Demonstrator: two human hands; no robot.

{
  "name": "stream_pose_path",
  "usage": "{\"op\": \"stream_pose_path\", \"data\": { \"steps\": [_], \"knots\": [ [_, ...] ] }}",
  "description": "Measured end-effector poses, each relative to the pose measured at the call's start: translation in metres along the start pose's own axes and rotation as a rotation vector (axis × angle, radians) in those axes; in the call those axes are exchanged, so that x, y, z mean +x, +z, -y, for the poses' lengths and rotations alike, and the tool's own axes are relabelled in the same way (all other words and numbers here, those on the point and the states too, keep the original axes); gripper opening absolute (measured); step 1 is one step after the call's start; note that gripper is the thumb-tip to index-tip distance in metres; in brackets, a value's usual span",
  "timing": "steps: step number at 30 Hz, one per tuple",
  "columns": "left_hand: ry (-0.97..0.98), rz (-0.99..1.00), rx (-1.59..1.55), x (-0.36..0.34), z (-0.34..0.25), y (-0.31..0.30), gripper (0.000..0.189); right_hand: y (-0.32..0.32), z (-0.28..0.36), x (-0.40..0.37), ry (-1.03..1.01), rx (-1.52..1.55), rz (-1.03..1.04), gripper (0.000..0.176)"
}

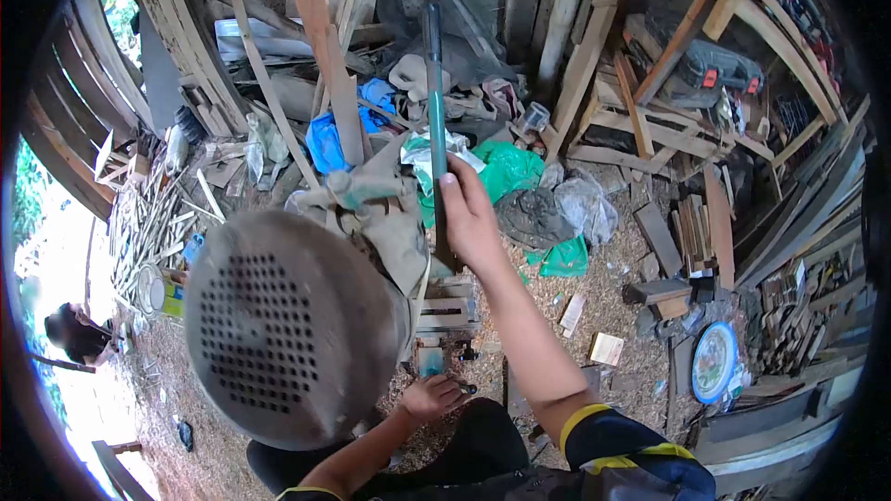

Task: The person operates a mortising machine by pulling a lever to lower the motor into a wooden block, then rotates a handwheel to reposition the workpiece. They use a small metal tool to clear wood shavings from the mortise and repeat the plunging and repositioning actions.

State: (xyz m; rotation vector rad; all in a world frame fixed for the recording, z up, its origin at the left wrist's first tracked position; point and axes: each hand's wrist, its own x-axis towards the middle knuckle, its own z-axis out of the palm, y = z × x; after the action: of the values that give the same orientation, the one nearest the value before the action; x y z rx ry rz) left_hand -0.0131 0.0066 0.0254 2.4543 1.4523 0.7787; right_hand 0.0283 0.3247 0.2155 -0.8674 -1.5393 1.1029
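My right hand is closed round a long green metal bar with a dark upper end, which stands nearly upright in view. Lower down, my left hand rests beside a small metal part with a dark knob. Its fingers are bent, and what they hold, if anything, is too small to name. A big dusty machine housing with a perforated round cover fills the left centre, close to my left forearm. Behind the bar sits a dusty metal casting.
Wood scraps and shavings cover the floor. Green plastic bags and a blue bag lie beyond the machine. Stacked boards and a blue-rimmed round dish are at right. Planks lean at the back; a dark-haired person is at far left.
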Motion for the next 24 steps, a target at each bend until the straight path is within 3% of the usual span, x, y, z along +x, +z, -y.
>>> {"op": "stream_pose_path", "data": {
  "steps": [7, 12, 15, 20, 24],
  "knots": [
    [-0.159, -0.066, -0.047, 0.019, -0.006, 0.002, 0.015, 0.031, 0.005, 0.045, 0.282, 0.184, -0.002, 0.035],
    [-0.234, -0.097, -0.033, 0.013, -0.004, 0.013, 0.028, 0.029, 0.008, 0.05, 0.497, 0.418, -0.013, 0.035],
    [-0.199, -0.185, -0.085, 0.015, 0.0, 0.018, 0.03, 0.022, 0.007, 0.063, 0.47, 0.479, 0.073, 0.035],
    [-0.241, -0.116, -0.032, 0.024, -0.01, 0.0, 0.026, 0.028, 0.033, 0.114, 0.566, 0.556, 0.07, 0.045],
    [-0.261, -0.092, -0.043, 0.02, -0.009, 0.006, 0.024, 0.033, 0.045, 0.166, 0.537, 0.433, 0.085, 0.054]
  ]
}}
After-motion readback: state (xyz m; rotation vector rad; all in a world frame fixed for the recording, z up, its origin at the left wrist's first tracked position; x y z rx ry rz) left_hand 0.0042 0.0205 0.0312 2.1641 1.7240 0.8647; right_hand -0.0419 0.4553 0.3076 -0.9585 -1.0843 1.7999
